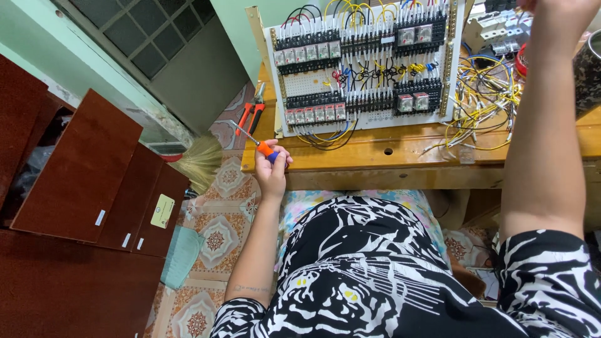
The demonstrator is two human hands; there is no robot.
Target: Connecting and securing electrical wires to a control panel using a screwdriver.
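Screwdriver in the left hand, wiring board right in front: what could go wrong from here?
1. The left hand grips the screwdriver with its tip aimed at the wiring board; a slip could nick the dangling wires.
2. The right hand, raised over the loose yellow wires, could snag them when lowered.

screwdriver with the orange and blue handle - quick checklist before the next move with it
1. Grip: left hand is closed around the orange and blue handled screwdriver - ok.
2. Tip: its metal shaft points up and left, away from the white wiring panel with black relay rows - ok.
3. Right hand: raised at the frame's top edge, fingers cut off, what it holds unseen - cannot tell.
4. Loose yellow wires lie tangled on the wooden bench beside the panel - not ok.
5. Red handled pliers lie at the bench's left edge, apart from the hand - ok.
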